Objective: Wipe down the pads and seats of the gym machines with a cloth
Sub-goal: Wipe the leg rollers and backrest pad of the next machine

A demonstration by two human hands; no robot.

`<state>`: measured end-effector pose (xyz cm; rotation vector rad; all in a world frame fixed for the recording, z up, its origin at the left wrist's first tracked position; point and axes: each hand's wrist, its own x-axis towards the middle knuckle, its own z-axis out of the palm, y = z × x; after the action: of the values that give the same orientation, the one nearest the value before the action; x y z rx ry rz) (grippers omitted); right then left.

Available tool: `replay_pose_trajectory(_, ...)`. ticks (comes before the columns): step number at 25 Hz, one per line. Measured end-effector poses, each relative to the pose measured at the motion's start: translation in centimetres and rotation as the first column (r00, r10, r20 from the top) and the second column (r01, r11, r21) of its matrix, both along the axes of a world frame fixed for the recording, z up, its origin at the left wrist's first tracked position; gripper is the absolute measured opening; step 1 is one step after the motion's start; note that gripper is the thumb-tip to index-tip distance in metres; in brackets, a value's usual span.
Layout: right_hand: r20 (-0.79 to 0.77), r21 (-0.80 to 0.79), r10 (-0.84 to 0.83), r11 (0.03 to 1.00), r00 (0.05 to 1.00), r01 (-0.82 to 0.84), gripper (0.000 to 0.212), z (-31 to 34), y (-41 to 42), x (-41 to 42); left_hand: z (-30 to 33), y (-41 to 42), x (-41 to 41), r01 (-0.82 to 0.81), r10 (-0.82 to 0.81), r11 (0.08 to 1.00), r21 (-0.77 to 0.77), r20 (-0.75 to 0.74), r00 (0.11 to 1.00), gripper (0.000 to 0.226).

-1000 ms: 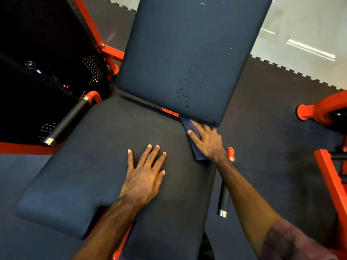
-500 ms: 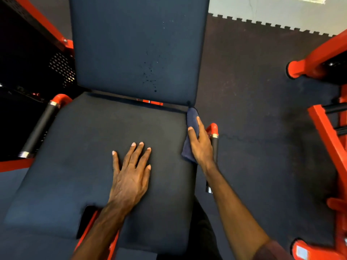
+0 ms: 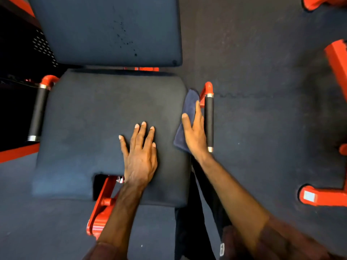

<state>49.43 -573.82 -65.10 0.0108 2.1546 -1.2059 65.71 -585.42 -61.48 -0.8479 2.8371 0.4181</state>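
Pressing a cloth (image 3: 188,107) against the seat (image 3: 93,128) edge, right hand (image 3: 194,134) flat; left hand (image 3: 140,156) splayed, empty.

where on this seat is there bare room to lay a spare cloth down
The seat pad is bare across its left half, from the left handle to the left hand, and along the strip under the back pad. The right edge is crowded: the right hand presses the cloth there, beside the right handle.
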Motion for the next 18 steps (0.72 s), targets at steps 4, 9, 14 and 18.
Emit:
replay_pose_trajectory(4, 0.02, 0.029, 0.046, 0.998, 0.999, -0.047, 0.084, -0.7, 2.8, 3.8, 0.6, 1.1, 1.0, 0.022, -0.022, 1.0, -0.006, 0.037, 0.999, 0.052)
replay_pose_trajectory(9, 0.009, -0.076, -0.043, 0.996, 0.999, 0.043, 0.07, -0.7, 0.6, -1.0, 0.7, 2.3, 2.8, 0.028, -0.028, 1.0, -0.006, 0.031, 0.999, 0.052)
replay_pose_trajectory(14, -0.048, -0.039, 0.055, 0.998, 0.997, -0.057, 0.078, 0.9, 6.2, 9.7, 1.4, 4.2, 4.9, 0.04, -0.039, 0.999, 0.015, -0.053, 0.998, 0.05)
replay_pose_trajectory(18, 0.048, -0.024, -0.019, 1.0, 0.999, 0.02, 0.085, -1.7, 4.3, 5.1, 1.9, 6.1, 8.3, 0.028, -0.025, 0.999, 0.031, -0.101, 0.995, 0.049)
